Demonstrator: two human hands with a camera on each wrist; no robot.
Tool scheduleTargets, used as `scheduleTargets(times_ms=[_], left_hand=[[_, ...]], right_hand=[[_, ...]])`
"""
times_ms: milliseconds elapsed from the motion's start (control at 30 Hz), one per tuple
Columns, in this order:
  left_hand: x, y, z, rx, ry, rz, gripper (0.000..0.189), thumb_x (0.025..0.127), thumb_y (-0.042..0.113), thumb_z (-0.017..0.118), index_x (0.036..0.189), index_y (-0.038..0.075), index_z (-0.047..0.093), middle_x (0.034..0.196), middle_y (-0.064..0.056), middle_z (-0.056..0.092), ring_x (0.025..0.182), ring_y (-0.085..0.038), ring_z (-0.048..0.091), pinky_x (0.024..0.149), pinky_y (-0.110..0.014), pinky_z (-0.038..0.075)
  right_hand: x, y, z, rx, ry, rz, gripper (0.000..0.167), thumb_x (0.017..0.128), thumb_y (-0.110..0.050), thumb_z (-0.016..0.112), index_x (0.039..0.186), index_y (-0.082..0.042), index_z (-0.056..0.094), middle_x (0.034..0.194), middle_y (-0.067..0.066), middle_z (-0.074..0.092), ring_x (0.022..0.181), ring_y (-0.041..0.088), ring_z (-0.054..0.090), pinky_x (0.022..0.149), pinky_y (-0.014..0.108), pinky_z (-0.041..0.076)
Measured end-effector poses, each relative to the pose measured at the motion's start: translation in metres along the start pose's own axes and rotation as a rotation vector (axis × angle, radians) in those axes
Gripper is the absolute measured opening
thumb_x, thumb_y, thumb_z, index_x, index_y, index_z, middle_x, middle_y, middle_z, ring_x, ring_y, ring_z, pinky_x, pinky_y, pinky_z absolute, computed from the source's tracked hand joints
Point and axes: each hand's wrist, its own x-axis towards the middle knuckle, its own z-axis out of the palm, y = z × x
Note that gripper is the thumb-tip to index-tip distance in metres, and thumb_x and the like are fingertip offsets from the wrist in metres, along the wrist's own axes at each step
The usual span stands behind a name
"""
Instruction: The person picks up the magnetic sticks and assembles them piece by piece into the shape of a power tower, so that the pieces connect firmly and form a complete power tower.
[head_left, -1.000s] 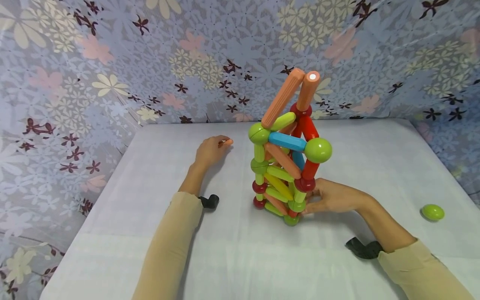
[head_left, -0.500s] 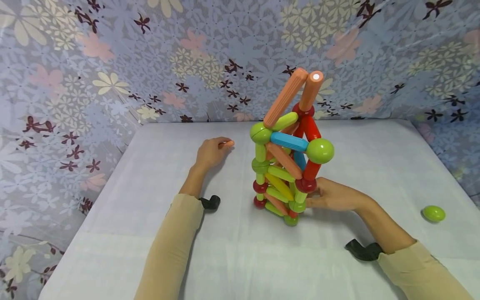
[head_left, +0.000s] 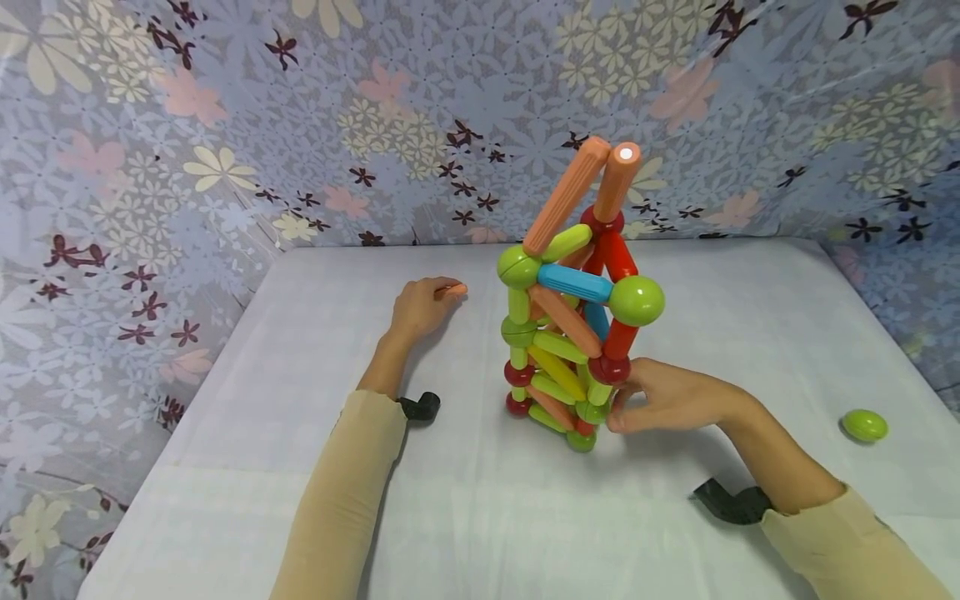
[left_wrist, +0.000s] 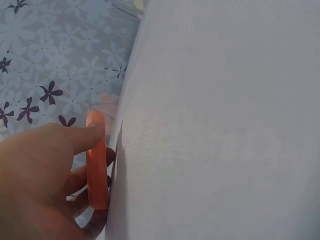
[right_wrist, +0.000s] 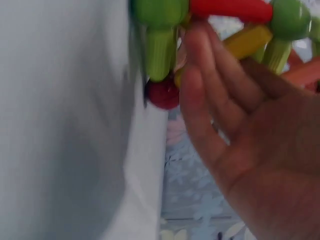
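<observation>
A tall tower [head_left: 558, 350] of coloured magnetic sticks and balls stands upright at the middle of the table. From its top, two orange sticks lean up toward each other. My left hand [head_left: 422, 307], left of the tower, pinches an orange stick [left_wrist: 97, 165] between thumb and fingers, low over the table. At the tower's lower right side is my right hand [head_left: 671, 396], its fingers reaching behind the lower balls in the head view. In the right wrist view these fingers are nearly straight, right beside a dark red ball [right_wrist: 164, 94] and a yellow stick [right_wrist: 247, 41].
A loose green ball [head_left: 865, 425] lies on the white-covered table [head_left: 480, 517] at the far right. Behind the table hangs a flowered cloth [head_left: 480, 108]. Black camera mounts [head_left: 731, 502] stick out at both wrists.
My right hand's thumb has dropped a little, slightly away from the tower's lower balls. The left hand keeps its orange stick in nearly the same place, and the tower stands as before.
</observation>
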Motion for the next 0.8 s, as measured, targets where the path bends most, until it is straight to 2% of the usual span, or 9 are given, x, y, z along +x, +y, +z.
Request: scheduleTargets(times_ms=[133, 267, 433, 567, 633, 700, 800], left_hand=[[-0.001, 0.001, 0.0, 0.007, 0.002, -0.005, 0.036, 0.095, 0.041, 0.059, 0.125, 0.022, 0.066, 0.121, -0.007, 0.063, 0.114, -0.026, 0.056, 0.094, -0.046, 0.043], [-0.001, 0.001, 0.001, 0.009, 0.009, -0.007, 0.036, 0.094, 0.041, 0.06, 0.124, 0.023, 0.067, 0.122, -0.007, 0.063, 0.115, -0.026, 0.055, 0.095, -0.046, 0.043], [-0.002, 0.0, 0.001, 0.005, 0.015, 0.004, 0.035, 0.094, 0.041, 0.061, 0.123, 0.023, 0.067, 0.122, -0.007, 0.063, 0.115, -0.026, 0.055, 0.095, -0.046, 0.042], [-0.002, -0.001, 0.001, -0.005, 0.017, 0.013, 0.035, 0.094, 0.04, 0.061, 0.123, 0.022, 0.067, 0.119, -0.007, 0.064, 0.113, -0.026, 0.056, 0.093, -0.046, 0.043], [-0.002, -0.001, 0.001, -0.011, 0.017, 0.019, 0.035, 0.094, 0.041, 0.06, 0.123, 0.022, 0.067, 0.118, -0.007, 0.064, 0.113, -0.026, 0.056, 0.093, -0.046, 0.043], [-0.003, -0.002, 0.001, -0.018, 0.016, 0.021, 0.035, 0.094, 0.041, 0.06, 0.123, 0.022, 0.067, 0.118, -0.007, 0.064, 0.112, -0.025, 0.056, 0.093, -0.046, 0.043], [-0.003, -0.002, 0.001, -0.025, 0.016, 0.023, 0.035, 0.094, 0.041, 0.06, 0.123, 0.022, 0.067, 0.118, -0.006, 0.064, 0.112, -0.025, 0.056, 0.093, -0.046, 0.043]], right_hand=[[0.004, -0.011, 0.006, -0.059, 0.073, 0.056, 0.039, 0.086, -0.028, 0.072, 0.122, -0.023, 0.059, 0.108, -0.007, 0.066, 0.096, 0.017, 0.061, 0.075, 0.041, 0.054], [0.006, -0.014, 0.008, -0.052, 0.106, 0.061, 0.041, 0.086, -0.028, 0.072, 0.123, -0.022, 0.058, 0.112, -0.007, 0.064, 0.1, 0.017, 0.059, 0.076, 0.042, 0.054], [0.004, -0.012, 0.004, -0.051, 0.067, 0.06, 0.041, 0.086, -0.028, 0.072, 0.123, -0.018, 0.059, 0.112, -0.005, 0.064, 0.099, 0.019, 0.06, 0.079, 0.043, 0.052], [-0.002, 0.0, -0.007, -0.012, 0.037, 0.056, 0.043, 0.085, -0.022, 0.073, 0.124, -0.012, 0.057, 0.109, 0.002, 0.065, 0.096, 0.024, 0.062, 0.083, 0.047, 0.05], [-0.004, 0.008, -0.011, 0.017, 0.068, 0.066, 0.051, 0.082, -0.018, 0.075, 0.128, -0.011, 0.052, 0.113, 0.004, 0.061, 0.099, 0.028, 0.06, 0.085, 0.05, 0.049], [-0.003, 0.016, -0.013, 0.03, 0.097, 0.069, 0.065, 0.079, -0.017, 0.078, 0.135, -0.012, 0.044, 0.124, 0.005, 0.054, 0.109, 0.03, 0.055, 0.09, 0.054, 0.045], [0.002, 0.024, -0.009, 0.013, 0.107, 0.073, 0.088, 0.075, -0.02, 0.082, 0.146, -0.02, 0.031, 0.142, 0.001, 0.039, 0.128, 0.03, 0.037, 0.1, 0.063, 0.032]])
